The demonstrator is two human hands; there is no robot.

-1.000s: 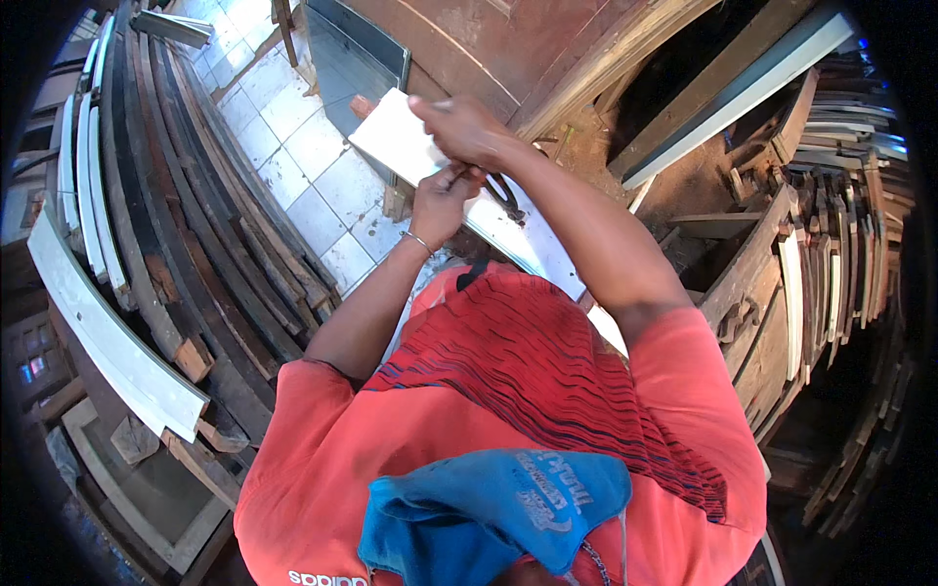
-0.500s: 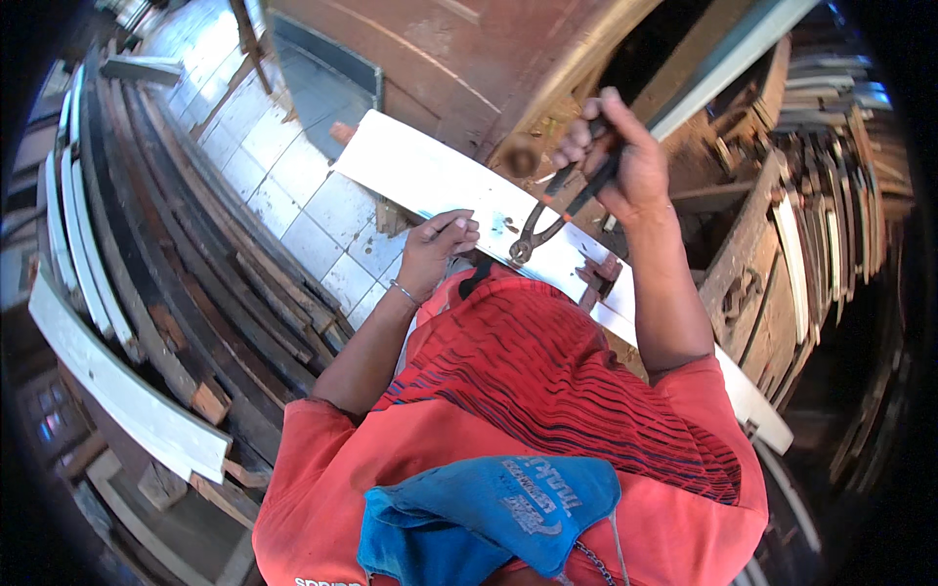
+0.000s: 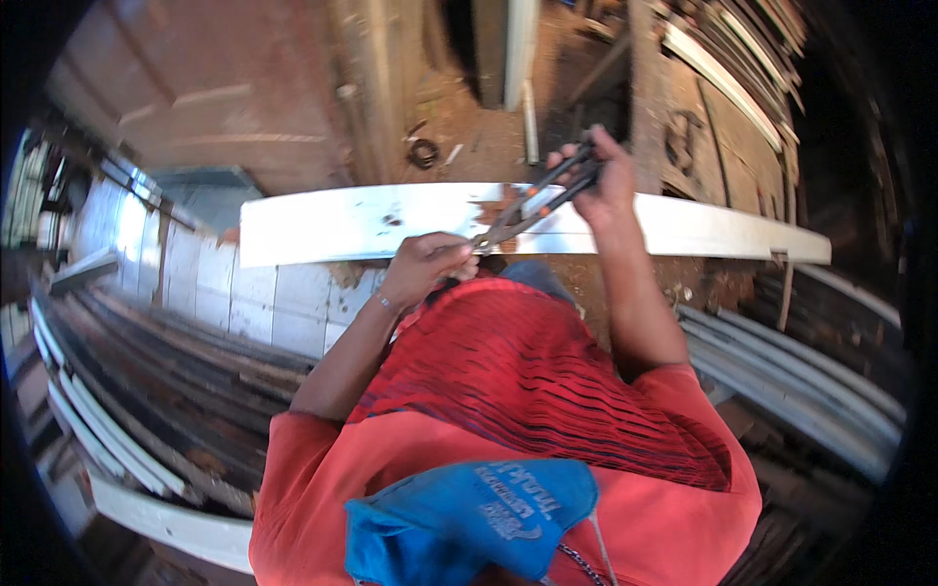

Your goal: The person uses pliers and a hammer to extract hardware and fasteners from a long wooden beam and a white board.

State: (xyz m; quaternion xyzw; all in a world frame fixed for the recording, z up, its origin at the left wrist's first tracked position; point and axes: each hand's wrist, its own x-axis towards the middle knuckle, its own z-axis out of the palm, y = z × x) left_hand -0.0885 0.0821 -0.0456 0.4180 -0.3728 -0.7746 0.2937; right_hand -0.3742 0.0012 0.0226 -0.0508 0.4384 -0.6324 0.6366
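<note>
My right hand (image 3: 608, 186) is wrapped round the dark, orange-marked handles of a pair of pincers (image 3: 518, 223). The pincers point left and down, their handles somewhat apart. At their jaws, my left hand (image 3: 427, 266) is closed with fingertips pinched together; whatever lies between them is too small or hidden to make out. Both hands are over the near edge of a long white-painted board (image 3: 322, 223) that lies across in front of me. Brown bare patches and dark marks show on the board's face near the pincers.
Long timbers (image 3: 186, 376) are stacked at the left, with white strips beside them. Pale lengths (image 3: 801, 376) lie at the right. A large brown panel (image 3: 205, 107) stands beyond the board, and a dark coil (image 3: 422, 152) sits on the dirt floor.
My view has turned, so the board now runs nearly level. The pincers' jaws have come to my left hand's fingertips; before, they were apart from it, over the board's near edge.
</note>
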